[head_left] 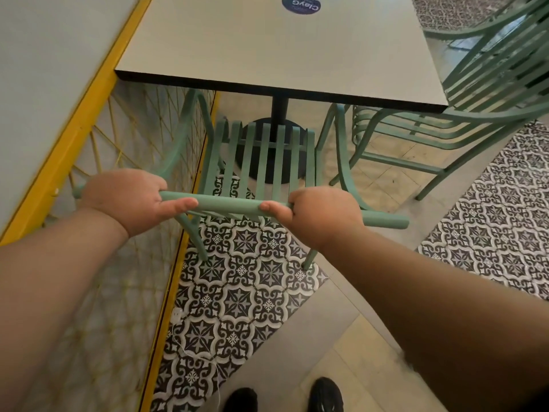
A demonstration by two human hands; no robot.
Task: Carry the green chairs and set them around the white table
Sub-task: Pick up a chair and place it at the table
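Both hands, left hand (pixel 127 200) and right hand (pixel 320 215), have fingers clamped on the top rail of a green slatted metal chair (pixel 267 162), its seat tucked under the near edge of the white rectangular counter (pixel 282 46), legs on the patterned tile floor (pixel 237 292).
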